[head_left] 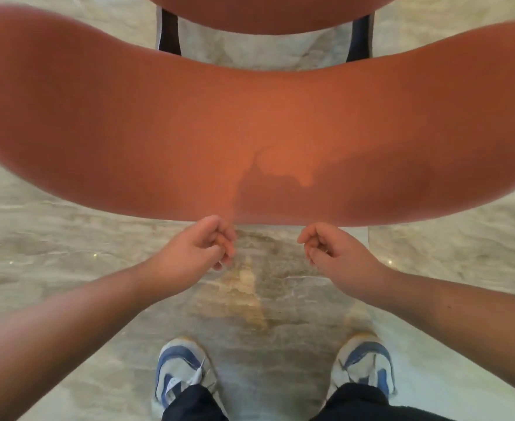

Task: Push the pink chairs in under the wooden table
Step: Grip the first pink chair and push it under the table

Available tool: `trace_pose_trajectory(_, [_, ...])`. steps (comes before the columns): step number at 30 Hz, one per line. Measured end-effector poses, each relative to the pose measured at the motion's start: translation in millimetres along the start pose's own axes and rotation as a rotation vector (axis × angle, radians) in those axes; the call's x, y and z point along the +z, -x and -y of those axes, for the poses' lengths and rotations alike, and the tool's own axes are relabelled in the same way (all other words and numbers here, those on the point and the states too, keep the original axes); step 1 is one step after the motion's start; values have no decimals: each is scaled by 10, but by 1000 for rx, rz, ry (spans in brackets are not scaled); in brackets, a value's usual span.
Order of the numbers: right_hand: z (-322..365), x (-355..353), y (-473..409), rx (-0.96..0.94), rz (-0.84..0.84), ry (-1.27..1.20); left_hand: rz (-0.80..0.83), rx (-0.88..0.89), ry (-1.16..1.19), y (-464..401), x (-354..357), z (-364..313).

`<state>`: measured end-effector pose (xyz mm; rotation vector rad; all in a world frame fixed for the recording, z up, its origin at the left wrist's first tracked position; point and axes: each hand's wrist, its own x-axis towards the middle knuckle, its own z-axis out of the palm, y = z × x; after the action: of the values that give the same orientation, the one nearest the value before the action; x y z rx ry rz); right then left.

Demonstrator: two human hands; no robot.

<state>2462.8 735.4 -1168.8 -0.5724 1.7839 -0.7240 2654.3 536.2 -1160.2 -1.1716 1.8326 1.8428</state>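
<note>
Where the view was nearest, at the bottom edge, two blue-and-white sneakers [186,373] stood apart on a pale marbled floor [52,244], with dark trouser cuffs [192,404] covering their heels. Both bare forearms reached forward from the lower corners and converged toward the middle of the picture.

The left hand [200,249] was loosely curled, its fingers [224,243] bent inward toward the palm and holding nothing. The right hand [330,249] mirrored it, likewise half-closed and empty. A stretch of floor showed between the two hands, so they were apart from each other. Each sat just beside the near edge of the pink chair's curved backrest [250,126]; whether the knuckles actually touched that edge could not be told from this angle.

That backrest swept across nearly the whole width of the picture as a broad, bowed band of salmon-pink upholstery, with the shadow of the hands and head falling on its middle. Beyond it, two dark chair legs [169,33] ran down to the floor on either side, and the rounded pink seat [268,13] filled the top edge. No part of the wooden table was visible past the seat, so how the chair stood in relation to it could not be judged.
</note>
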Motion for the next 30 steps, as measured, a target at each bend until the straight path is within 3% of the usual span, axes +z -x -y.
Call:
trace_pose_trajectory(7, [-378,87,-182,255,63,-335,44,-400,672,-244,131,526])
trace_pose_trajectory(9, [-447,76,-198,333,62,-476,-12,-448,787,-327,127,564])
trace_pose_trajectory(12, [-511,65,-268,406,-74,-773,-122,-432,913,-456,78,569])
trace_pose_trajectory(16, [-538,29,-352,349,-159,-1020,-160,-397,963,-516,-91,594])
trace_pose_trajectory(30, [-563,-57,-497,305,-212,-1138,-214,-301,977,-548,-322,661])
